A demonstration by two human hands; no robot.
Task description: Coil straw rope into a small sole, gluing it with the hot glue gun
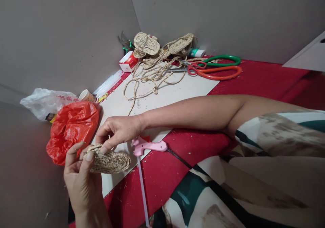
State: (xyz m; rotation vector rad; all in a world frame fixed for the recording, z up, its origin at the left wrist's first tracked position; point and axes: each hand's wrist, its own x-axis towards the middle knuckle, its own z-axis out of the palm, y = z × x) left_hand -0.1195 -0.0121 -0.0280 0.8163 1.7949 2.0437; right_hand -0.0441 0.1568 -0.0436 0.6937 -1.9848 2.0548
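Cloth, red and speckled with straw crumbs, covers the tabletop [254,82] under and beyond the right forearm. A pale, flat board [165,96] lies on it, running from beneath the right hand away to the far corner. At that far end, well beyond the right hand, sits a loose tangle of braided straw cord [152,72], rough and fibrous, with coiled oval pieces heaped on top. Just left of both hands bulges a crumpled, glossy red plastic bag [72,128], with a thin white plastic bag [45,102] behind it. Long scissors [215,73] with smooth orange handles lie far beyond the right forearm, beside a green-handled pair.

The left hand [81,184] is closed around one end of a flat, oval straw mat [109,161] woven in tight spiral rows, its thumb pressed on the upper face. The right hand [119,130] pinches the mat's near rim from above with curled fingers. Just right of the right hand lies a smooth pink glue gun [149,146], a slim translucent glue stick [142,187] jutting from its back.
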